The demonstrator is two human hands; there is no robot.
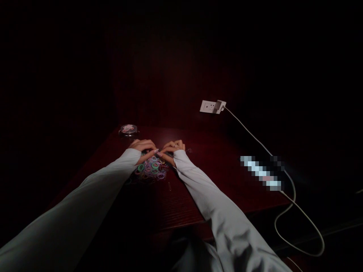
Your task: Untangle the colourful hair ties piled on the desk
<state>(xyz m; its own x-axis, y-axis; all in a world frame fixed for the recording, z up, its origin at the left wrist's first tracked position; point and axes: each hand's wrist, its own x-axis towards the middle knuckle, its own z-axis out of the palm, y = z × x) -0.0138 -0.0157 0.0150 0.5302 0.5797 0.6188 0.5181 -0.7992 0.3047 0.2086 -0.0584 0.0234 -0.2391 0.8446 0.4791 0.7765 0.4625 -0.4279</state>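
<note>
My left hand (144,146) and my right hand (172,148) meet over a pile of small coloured rings (154,167), which look like hair ties, mixed with thin pieces that look like paper clips. Both hands are closed, thumbs against fingers, with the tips almost touching. Whatever lies between the fingertips is too small and dark to make out. Apart from the pile, a paper clip (169,186) lies on the table in front of it. A thin wire-like piece (190,150) shows just right of my right hand.
The dark red table (218,181) runs up to a wall. A round clear container (129,130) stands at the back left. On the right lies a blurred-out bright device (261,173), its white cable (246,129) looping to a charger (220,106) in the wall socket (207,107).
</note>
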